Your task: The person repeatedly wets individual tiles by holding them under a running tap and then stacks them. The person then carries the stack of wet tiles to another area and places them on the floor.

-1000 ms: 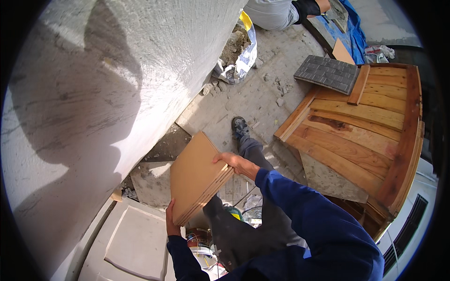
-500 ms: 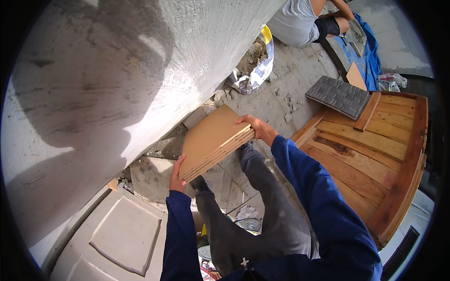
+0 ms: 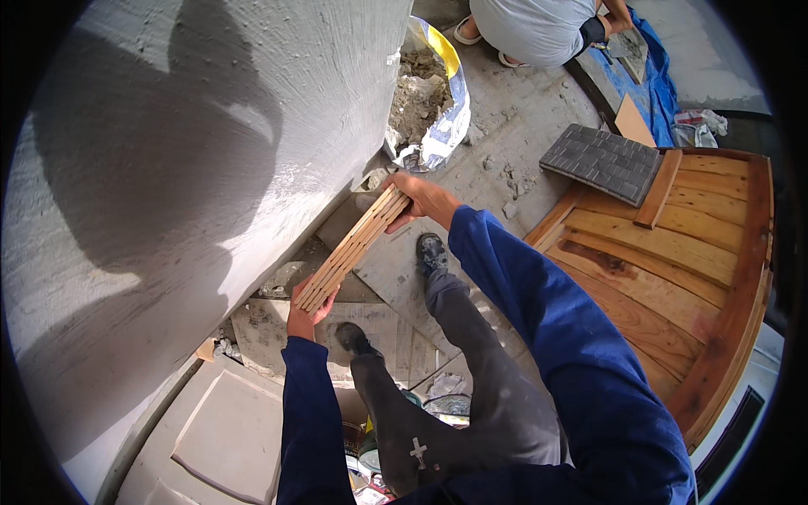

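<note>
Between my two hands is a stack of several tan tiles (image 3: 352, 249), turned so that its layered edges face up. My left hand (image 3: 305, 315) is wrapped round the near left end. Round the far right end close the fingers and thumb of my right hand (image 3: 418, 202). The stack hangs above the paved ground, close to the rough grey wall (image 3: 328, 101) on the left. Its broad faces are mostly out of sight, and some fingertips are hidden behind it.
An open sack (image 3: 459, 109) of rubble stands by the wall. On the right lies a wooden panel (image 3: 648, 295), with a dark grey patterned slab (image 3: 602, 164) on its far end. Beyond, another person (image 3: 534, 29) crouches beside a blue tarp (image 3: 662, 84). A pale moulded panel (image 3: 227, 438) is lower left.
Both hands have tilted the tile stack from broad face up to edges up. It has shifted left, toward the wall. More of the rubble sack now shows.
</note>
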`<state>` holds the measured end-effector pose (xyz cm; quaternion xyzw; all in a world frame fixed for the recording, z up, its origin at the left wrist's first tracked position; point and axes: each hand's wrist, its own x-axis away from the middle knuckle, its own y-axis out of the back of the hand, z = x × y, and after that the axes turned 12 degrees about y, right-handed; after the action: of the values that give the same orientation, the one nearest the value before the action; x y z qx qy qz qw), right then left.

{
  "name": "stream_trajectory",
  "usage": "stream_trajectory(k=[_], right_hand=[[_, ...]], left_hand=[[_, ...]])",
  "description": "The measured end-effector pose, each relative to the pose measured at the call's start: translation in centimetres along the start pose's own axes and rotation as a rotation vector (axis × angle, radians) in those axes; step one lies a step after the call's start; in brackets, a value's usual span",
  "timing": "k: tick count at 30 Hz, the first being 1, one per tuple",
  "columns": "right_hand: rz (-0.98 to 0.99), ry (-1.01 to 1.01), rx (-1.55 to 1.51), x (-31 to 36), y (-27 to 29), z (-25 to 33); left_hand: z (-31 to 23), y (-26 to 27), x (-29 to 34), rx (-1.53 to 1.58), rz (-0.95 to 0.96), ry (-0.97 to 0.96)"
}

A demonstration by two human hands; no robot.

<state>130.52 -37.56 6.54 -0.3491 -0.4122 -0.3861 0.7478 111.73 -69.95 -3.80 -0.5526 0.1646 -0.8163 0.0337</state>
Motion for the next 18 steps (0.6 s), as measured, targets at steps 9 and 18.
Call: stream_trajectory(k=[9, 18], right_hand=[[0.133, 0.082, 0.041, 0.0, -0.5, 1.0], [0.247, 0.559, 0.496, -0.8, 2.5, -1.2]], left_hand=[[-3.4, -1.8, 2.6, 0.232, -0.022, 0.011], [-4.9, -4.7, 3.5, 0.242, -0.016, -0.095]])
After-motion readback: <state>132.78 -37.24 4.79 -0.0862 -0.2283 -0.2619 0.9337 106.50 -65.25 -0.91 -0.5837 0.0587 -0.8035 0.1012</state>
